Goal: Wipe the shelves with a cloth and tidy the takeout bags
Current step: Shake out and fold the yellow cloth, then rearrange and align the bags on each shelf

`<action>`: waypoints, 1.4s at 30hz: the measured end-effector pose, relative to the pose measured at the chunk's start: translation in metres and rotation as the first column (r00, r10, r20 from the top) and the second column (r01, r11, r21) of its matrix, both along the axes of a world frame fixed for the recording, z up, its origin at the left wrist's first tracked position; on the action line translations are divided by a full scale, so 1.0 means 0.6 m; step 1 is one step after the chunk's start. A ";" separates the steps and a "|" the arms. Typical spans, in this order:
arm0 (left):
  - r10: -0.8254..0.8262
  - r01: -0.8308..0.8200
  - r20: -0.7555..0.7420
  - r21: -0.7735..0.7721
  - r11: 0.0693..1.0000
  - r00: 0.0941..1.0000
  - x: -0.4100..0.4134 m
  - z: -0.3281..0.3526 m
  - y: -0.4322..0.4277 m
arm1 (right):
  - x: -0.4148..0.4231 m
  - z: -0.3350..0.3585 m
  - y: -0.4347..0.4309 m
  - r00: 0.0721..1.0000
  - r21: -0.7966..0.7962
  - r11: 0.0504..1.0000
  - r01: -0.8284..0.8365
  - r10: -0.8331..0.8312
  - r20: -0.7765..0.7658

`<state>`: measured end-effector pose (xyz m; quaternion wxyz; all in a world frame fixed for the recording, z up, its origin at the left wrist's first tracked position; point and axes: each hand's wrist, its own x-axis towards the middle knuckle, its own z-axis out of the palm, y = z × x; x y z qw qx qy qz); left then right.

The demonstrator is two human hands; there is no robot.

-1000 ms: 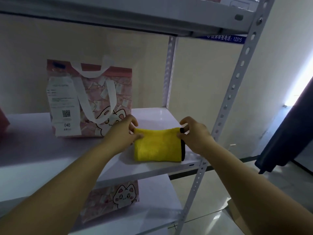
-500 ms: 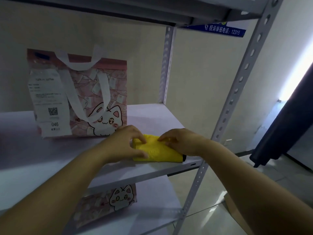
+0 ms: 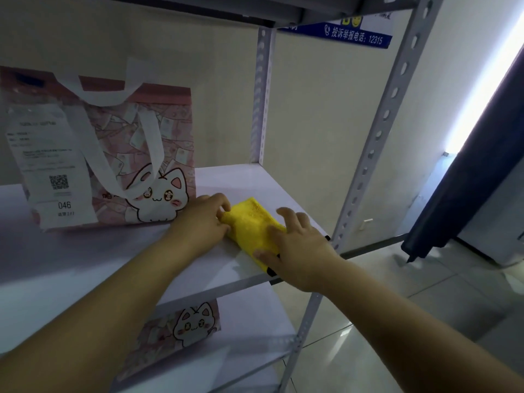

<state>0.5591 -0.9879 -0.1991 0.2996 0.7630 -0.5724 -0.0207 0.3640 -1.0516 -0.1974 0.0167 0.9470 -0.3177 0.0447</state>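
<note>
A folded yellow cloth (image 3: pixel 251 222) with a black edge lies on the white middle shelf (image 3: pixel 85 262) near its front right corner. My left hand (image 3: pixel 202 222) pinches the cloth's left end between thumb and fingers. My right hand (image 3: pixel 297 245) lies flat on the cloth's right part, fingers spread, pressing it onto the shelf. A pink takeout bag (image 3: pixel 113 154) with a cartoon cat, white handles and a receipt numbered 046 stands upright on the same shelf, just left of my left hand. A second pink cat bag (image 3: pixel 181 330) stands on the shelf below.
Perforated grey metal posts (image 3: pixel 374 154) frame the shelf at the right, another shelf board (image 3: pixel 198 9) hangs close overhead. A blue sign (image 3: pixel 357 35) is fixed to the wall behind. A dark curtain (image 3: pixel 467 177) hangs at the right over a tiled floor (image 3: pixel 397 321).
The cloth, held up by its two top corners a second ago, has been folded down flat onto the shelf. My right hand moved over it and now presses on top.
</note>
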 end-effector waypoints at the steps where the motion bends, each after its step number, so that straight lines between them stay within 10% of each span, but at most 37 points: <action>1: 0.007 -0.008 -0.033 -0.030 1.000 0.999 -0.001 -0.003 0.001 | -0.001 -0.006 0.004 0.997 -0.029 0.998 -0.054 0.055 0.048; 23: -0.098 0.097 -0.109 -0.021 0.995 0.989 -0.056 -0.002 -0.022 | -0.027 0.017 -0.015 0.958 0.029 0.997 0.065 -0.071 0.278; 42: 0.327 -0.360 -0.181 -0.201 0.911 0.928 -0.106 0.083 0.356 | -0.035 0.138 0.136 0.779 0.136 0.920 -0.367 0.223 0.587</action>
